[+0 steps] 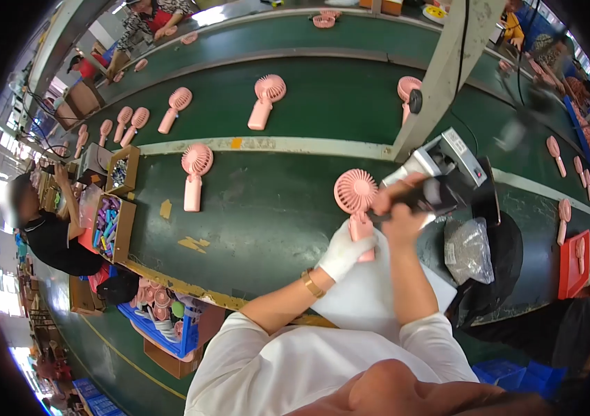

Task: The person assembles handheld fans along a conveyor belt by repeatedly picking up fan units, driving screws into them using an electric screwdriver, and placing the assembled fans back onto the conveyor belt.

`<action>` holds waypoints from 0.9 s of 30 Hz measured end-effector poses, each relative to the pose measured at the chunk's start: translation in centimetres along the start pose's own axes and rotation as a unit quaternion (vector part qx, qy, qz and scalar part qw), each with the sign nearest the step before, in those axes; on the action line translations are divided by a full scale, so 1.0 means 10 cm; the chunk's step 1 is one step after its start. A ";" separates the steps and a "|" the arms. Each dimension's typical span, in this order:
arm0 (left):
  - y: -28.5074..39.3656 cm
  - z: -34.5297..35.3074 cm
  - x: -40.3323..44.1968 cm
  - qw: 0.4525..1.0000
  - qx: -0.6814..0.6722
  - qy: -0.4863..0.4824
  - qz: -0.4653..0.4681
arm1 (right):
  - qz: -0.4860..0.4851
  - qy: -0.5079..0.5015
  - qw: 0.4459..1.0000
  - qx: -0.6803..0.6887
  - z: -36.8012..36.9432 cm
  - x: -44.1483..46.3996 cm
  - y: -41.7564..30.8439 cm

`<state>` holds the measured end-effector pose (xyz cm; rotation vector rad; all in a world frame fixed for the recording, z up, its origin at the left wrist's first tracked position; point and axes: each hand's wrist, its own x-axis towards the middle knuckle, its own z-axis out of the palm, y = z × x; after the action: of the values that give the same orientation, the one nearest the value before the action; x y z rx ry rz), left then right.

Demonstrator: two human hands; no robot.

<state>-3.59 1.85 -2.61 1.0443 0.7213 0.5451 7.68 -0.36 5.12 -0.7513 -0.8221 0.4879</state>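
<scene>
My left hand, in a white glove, is closed around the handle of a pink handheld fan. The fan's round grille faces up, above the glove. Right beside the grille is my bare right hand, its fingers curled and partly smeared by motion. A dark, blurred object runs from that hand to the right; its kind cannot be made out. Under my wrists lies a white sheet on the green bench. Another pink handheld fan lies to the left.
Past a metal rail, a green conveyor carries several pink fans. A metal post rises ahead beside a white box device. A plastic bag lies right; a carton of coloured parts stands left, near a seated co-worker.
</scene>
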 end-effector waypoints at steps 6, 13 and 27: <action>0.74 -0.23 0.78 0.987 0.115 -0.053 0.098 | -0.199 0.036 0.974 -0.107 -0.27 0.25 -0.29; 1.47 -1.29 2.43 0.637 0.652 0.391 0.125 | -0.023 0.090 0.988 -0.127 -0.21 0.20 -0.21; 0.80 -0.41 0.58 0.980 -0.163 -0.114 -0.008 | -0.007 0.090 0.987 -0.131 -0.19 0.18 -0.18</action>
<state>-3.44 11.55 1.79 0.7774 0.4195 0.4989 10.50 -1.15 6.50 -1.0158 -0.7296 0.2964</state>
